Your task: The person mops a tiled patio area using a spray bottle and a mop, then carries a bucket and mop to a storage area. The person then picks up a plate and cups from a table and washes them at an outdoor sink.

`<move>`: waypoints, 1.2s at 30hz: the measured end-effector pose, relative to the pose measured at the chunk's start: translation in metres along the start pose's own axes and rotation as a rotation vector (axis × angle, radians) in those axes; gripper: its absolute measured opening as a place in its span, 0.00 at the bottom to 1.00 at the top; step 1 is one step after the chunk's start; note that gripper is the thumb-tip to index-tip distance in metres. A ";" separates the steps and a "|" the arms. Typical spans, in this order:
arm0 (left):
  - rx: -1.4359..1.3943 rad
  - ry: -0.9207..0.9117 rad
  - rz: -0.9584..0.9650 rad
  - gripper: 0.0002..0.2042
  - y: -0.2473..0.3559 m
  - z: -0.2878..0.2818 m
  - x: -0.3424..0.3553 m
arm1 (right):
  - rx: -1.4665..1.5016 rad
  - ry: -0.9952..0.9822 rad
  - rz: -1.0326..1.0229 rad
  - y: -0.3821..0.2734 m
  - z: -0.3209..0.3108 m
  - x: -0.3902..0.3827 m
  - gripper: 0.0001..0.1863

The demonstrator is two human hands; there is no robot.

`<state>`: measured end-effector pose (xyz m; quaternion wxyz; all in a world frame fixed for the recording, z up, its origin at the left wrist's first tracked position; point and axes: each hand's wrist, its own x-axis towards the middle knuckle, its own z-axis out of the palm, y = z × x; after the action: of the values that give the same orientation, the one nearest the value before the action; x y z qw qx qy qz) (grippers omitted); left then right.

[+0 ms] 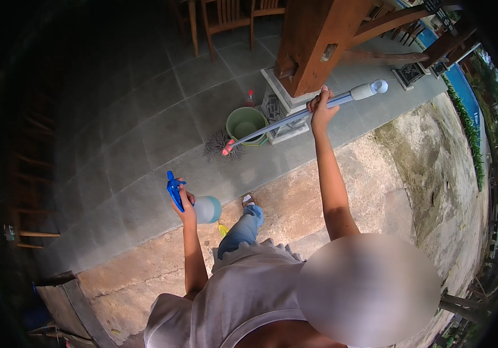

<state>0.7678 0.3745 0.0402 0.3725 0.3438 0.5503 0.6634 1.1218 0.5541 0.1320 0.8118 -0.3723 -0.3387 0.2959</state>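
My left hand (184, 206) is closed round the blue trigger head of a spray bottle (207, 210) with translucent body and pale liquid. My right hand (321, 110) grips the upper part of a long grey mop handle (283, 122). The handle slants down to a red fitting and a grey string mop head (217, 148) on the tiles. Just beside the mop head stands a green bucket (241, 116), against the stone base of a wooden post. A small bottle with a red top (250, 100) is behind the bucket.
A wooden post (307, 52) on a carved plinth rises ahead. Wooden chairs (220, 23) stand at the back and along the left. Grey tiles (138, 145) end at an edge with rough concrete (370, 174) below, where my foot is. Pool water and greenery show at far right.
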 end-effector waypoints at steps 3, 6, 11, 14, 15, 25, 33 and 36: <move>-0.044 0.034 0.011 0.11 -0.003 0.030 0.023 | -0.038 -0.041 -0.128 -0.037 0.027 0.057 0.15; -0.011 0.062 0.027 0.10 -0.002 0.052 0.039 | -0.061 -0.093 -0.182 -0.061 0.046 0.093 0.14; -0.006 0.084 0.068 0.10 -0.004 0.078 0.059 | -0.089 -0.284 -0.180 -0.091 0.070 0.124 0.13; 0.008 0.120 0.086 0.11 -0.002 0.091 0.064 | -0.122 -0.333 -0.161 -0.101 0.075 0.136 0.14; 0.004 0.128 0.087 0.11 -0.003 0.100 0.065 | -0.148 -0.348 -0.163 -0.109 0.073 0.142 0.14; 0.034 0.183 0.033 0.09 -0.034 0.160 0.074 | -0.211 -0.441 0.109 -0.015 0.021 0.170 0.16; -0.006 0.145 -0.013 0.10 -0.106 0.216 0.100 | -0.732 -0.557 0.296 0.171 -0.050 0.155 0.21; -0.010 0.183 -0.003 0.09 -0.132 0.237 0.122 | -0.574 -0.444 0.311 0.210 -0.053 0.169 0.19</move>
<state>0.9290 0.6090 -0.0465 0.3234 0.2789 0.5794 0.6941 1.2155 0.7721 -0.0076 0.5271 -0.5578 -0.5147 0.3822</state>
